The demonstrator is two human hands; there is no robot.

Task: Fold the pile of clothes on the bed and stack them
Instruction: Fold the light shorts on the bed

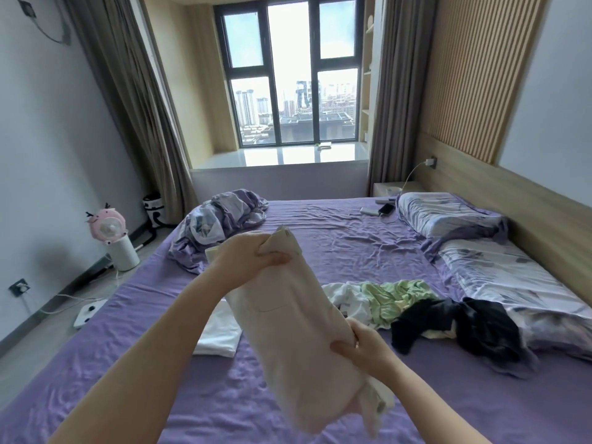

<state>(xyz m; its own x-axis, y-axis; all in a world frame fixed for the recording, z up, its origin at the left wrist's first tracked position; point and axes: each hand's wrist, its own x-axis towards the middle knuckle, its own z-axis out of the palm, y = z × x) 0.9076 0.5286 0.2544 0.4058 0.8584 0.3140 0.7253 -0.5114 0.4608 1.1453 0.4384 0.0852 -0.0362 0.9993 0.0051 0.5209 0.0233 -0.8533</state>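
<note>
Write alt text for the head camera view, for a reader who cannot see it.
Both hands, left hand and right hand, grip a pale pink garment above a purple bed. A folded white garment lies beneath; unfolded green, white and black clothes lie right.

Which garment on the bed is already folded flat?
The white garment on the purple sheet, partly behind the held pale pink garment. The green and black ones lie crumpled.

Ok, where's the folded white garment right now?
In the head view, the folded white garment lies flat on the purple bedsheet, left of centre, partly hidden behind the pale pink garment held up by both hands.
</note>
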